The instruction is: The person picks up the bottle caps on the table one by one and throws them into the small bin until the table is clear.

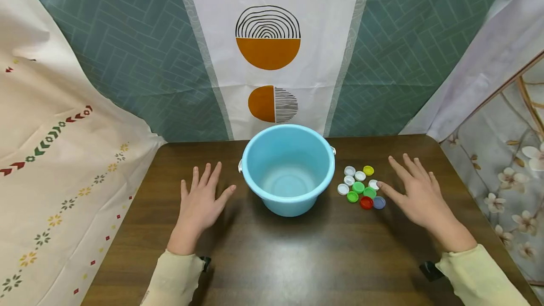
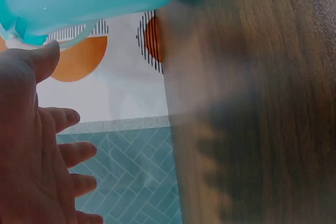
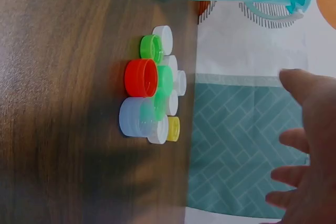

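A light blue bucket (image 1: 289, 169) stands upright near the far edge of the table, with nothing inside it. To its right lies a cluster of bottle caps (image 1: 358, 187) in white, green, yellow, red and blue. My left hand (image 1: 201, 202) hovers left of the bucket, palm down with fingers spread, holding nothing. Over the table just right of the caps is my right hand (image 1: 418, 197), its fingers also spread and holding nothing. In the right wrist view the red cap (image 3: 141, 78) and the bluish cap (image 3: 135, 117) sit at the front of the cluster.
The dark wooden table (image 1: 272, 268) ends at a hanging cloth (image 1: 148, 60) behind the bucket. A cream cloth (image 1: 63, 164) hangs along the left side, and a floral cloth (image 1: 505, 192) along the right. The bucket's handle (image 2: 79, 36) hangs at its far side.
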Demonstrator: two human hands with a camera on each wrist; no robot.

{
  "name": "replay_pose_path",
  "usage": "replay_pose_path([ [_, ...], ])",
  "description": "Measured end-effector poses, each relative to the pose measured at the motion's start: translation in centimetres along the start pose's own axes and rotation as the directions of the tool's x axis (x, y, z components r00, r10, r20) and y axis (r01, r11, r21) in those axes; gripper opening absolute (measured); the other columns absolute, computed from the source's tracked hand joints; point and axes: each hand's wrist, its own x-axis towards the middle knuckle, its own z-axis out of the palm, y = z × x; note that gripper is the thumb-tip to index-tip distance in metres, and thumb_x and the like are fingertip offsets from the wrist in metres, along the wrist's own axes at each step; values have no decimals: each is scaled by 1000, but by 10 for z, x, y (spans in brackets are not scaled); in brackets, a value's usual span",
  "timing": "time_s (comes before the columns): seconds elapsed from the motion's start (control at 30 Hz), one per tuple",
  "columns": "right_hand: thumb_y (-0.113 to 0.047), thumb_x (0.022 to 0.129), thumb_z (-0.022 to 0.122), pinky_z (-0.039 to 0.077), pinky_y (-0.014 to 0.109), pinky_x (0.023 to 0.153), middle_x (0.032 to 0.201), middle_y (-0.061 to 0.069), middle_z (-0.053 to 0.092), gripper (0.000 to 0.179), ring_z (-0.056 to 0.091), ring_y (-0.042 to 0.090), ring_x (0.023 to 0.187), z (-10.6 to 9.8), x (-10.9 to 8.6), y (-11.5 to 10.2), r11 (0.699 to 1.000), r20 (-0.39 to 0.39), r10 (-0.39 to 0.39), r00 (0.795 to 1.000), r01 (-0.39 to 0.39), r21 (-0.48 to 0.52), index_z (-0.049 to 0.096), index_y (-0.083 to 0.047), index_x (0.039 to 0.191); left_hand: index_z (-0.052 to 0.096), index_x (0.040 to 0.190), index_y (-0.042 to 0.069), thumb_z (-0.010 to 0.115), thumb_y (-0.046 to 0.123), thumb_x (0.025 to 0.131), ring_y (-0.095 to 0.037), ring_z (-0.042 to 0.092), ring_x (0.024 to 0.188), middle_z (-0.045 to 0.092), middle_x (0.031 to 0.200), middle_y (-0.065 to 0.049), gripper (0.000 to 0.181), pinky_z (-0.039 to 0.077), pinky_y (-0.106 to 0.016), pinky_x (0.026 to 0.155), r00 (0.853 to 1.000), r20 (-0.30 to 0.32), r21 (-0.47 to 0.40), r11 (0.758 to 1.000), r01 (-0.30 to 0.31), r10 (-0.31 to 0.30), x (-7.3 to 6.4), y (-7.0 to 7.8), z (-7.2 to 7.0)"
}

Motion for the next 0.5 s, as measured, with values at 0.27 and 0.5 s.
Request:
replay_pose_path([
  [0.27, -41, 95, 63, 27, 66, 102, 148, 21, 41, 62, 35, 45, 134, -6, 2, -6, 984, -142, 10, 990, 15, 177, 48, -7, 144, 37, 151, 11, 45, 60, 97, -43, 32, 138, 40, 150, -19, 74, 25, -67, 104, 992, -121, -146, 989, -38, 20, 5, 3, -9],
  [0.5, -36, 94, 66, 44, 40, 84, 129, 11, 62, 41, 60, 27, 101, -9, 7, -11, 969, -288, 70, 955, 4, 248, 65, -14, 129, 57, 138, 15, 56, 46, 98, -29, 54, 121, 59, 132, -8, 51, 47, -52, 90, 947, -322, -400, 910, -111, -26, 14, 16, -25],
])
